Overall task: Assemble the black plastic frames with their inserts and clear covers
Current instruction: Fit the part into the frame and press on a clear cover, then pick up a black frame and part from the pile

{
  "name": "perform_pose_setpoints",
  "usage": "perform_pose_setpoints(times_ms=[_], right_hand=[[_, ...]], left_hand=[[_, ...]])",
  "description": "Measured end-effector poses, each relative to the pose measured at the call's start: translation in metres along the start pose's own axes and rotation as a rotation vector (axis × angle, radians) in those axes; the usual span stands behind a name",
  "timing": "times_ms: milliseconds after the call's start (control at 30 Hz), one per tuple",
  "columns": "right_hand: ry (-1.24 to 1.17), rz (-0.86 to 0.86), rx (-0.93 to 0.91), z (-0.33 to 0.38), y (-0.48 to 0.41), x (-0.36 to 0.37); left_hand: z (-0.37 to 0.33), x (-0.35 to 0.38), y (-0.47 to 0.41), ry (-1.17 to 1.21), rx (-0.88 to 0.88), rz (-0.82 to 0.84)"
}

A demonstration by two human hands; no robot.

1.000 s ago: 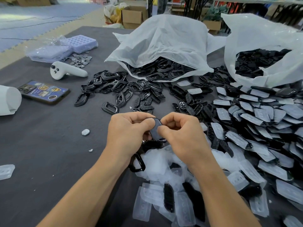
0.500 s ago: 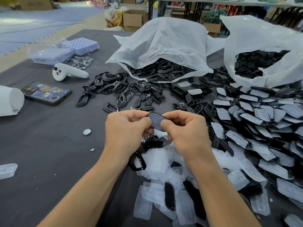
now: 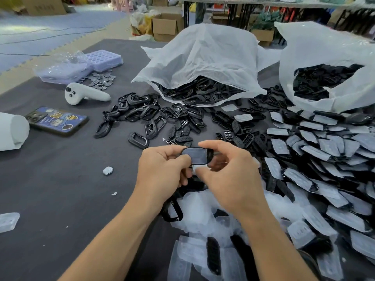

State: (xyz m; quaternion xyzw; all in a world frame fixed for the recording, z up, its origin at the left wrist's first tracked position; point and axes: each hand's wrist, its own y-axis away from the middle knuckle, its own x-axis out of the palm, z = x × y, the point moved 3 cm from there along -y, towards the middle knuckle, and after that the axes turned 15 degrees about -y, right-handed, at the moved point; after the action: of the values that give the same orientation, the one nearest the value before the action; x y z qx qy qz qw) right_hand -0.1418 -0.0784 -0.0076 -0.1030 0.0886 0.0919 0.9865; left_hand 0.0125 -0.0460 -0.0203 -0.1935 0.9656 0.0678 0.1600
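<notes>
both hands' (image 3: 162, 169) (image 3: 229, 175) grip pinches the black frame (image 3: 197, 155) between fingertips, above knuckles.

head cam | faces forward-down | close over table (image 3: 50, 189) | edges seemingly warped

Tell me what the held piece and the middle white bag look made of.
Held piece: black rim, probably moulded plastic, glossy by its highlights; centre cover looks cloudy, translucent plastic. Bag: thin whitish plastic film, judging by crinkles and folds; semi-matte.
</notes>
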Motion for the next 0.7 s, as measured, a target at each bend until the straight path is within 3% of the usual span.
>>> perform_pose_setpoints(times_ms=[100, 233, 367, 500, 600, 700], right_hand=[[0.097, 0.02, -0.037, 0.002, 0.001, 0.005], [0.054, 0.024, 0.057, -0.001, 0.0, -0.002], [0.191, -0.046, 0.074, 0.001, -0.009, -0.028], [0.42, -0.352, 0.136, -0.005, -0.023, -0.091], [0.543, -0.448, 0.198, -0.005, -0.023, -0.112], [0.491, -0.349, 0.118, 0.0, -0.019, -0.083]], left_hand=[[0.005, -0.002, -0.001, 0.032, -0.029, -0.007], [0.004, -0.003, 0.002, -0.064, 0.046, -0.021], [0.005, -0.013, -0.005, -0.335, 0.128, -0.243], [0.013, -0.043, -0.027, -0.699, 0.06, -0.506], [0.022, -0.057, -0.043, -0.819, 0.027, -0.493], [0.029, -0.055, -0.05, -1.083, 0.036, -0.347]])
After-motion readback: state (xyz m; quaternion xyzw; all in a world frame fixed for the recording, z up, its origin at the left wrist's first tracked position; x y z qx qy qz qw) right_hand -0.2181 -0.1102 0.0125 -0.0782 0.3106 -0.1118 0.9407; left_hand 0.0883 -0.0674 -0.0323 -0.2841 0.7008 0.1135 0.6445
